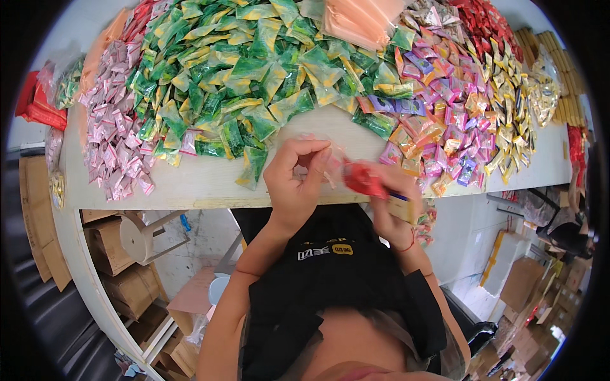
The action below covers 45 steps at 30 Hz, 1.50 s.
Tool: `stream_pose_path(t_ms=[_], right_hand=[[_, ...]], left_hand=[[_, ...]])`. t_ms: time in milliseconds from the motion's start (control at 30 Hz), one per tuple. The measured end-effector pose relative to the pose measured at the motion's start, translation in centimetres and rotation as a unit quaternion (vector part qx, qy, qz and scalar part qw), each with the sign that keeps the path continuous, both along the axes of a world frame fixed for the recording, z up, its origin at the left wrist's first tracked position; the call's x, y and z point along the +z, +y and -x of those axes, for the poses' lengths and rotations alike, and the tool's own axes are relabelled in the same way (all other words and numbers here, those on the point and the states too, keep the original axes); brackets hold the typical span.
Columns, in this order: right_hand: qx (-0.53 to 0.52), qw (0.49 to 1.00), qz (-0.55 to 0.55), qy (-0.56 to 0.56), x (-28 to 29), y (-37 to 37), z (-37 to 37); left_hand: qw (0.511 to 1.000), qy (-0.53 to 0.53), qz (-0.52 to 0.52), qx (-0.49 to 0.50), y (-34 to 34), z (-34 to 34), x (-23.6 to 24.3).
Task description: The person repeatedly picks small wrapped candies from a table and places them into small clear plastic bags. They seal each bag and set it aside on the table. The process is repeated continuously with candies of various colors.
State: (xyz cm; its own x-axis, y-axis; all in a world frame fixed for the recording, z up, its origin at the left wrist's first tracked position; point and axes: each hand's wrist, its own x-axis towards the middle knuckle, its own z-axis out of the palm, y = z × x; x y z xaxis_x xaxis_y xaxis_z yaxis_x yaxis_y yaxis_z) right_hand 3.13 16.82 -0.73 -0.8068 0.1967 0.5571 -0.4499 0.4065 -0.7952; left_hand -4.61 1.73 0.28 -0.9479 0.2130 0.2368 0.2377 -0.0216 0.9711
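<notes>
My left hand (289, 184) is closed, thumb and forefinger pinching the edge of a thin clear plastic bag (333, 166) above the front of the table. Close to the bag's other side, my right hand (393, 219) grips a red wrapped packet (363, 180), smeared by motion. A yellow-and-dark packet (401, 207) shows at the same hand's palm; whether the fingers hold more is hidden. Just beyond both hands spreads a big heap of green-and-yellow packets (254, 76). One green packet (253, 167) lies near the table edge, left of my left hand.
Pink packets (117, 140) are piled at the left, purple and orange ones (451, 120) at the right, gold ones (511, 114) beyond. A stack of peach-coloured bags (362, 22) rests on the far heap. Below the white table (210, 200) stand a stool (136, 238) and cardboard boxes (133, 289).
</notes>
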Motion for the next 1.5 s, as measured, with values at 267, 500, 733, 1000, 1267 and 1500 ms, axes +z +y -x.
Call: stream_pose_path(t_ms=[267,500,733,1000,1267,1500], right_hand=[[0.040,0.948,0.254,-0.185,-1.1,-0.1,0.4],[0.000,0.999,-0.041,0.011,-2.7,-0.2,1.2],[0.025,0.977,-0.175,-0.121,-0.3,1.1,1.3],[0.059,0.983,0.058,-0.163,-1.5,2.4,1.1],[-0.021,0.970,0.065,-0.235,0.6,0.4,1.7],[-0.145,0.960,0.106,-0.217,0.0,0.2,3.8]], left_hand=[[0.998,0.038,0.041,-0.036,0.4,-0.5,0.1],[0.992,-0.045,-0.120,0.004,1.4,-1.7,0.0],[0.966,0.186,0.013,-0.176,1.6,-1.2,-0.6],[0.954,0.199,-0.050,-0.217,1.9,-0.7,-0.3],[0.923,0.289,-0.009,-0.254,2.7,-1.9,-1.3],[0.974,0.208,0.057,-0.063,2.2,-2.4,-0.9]])
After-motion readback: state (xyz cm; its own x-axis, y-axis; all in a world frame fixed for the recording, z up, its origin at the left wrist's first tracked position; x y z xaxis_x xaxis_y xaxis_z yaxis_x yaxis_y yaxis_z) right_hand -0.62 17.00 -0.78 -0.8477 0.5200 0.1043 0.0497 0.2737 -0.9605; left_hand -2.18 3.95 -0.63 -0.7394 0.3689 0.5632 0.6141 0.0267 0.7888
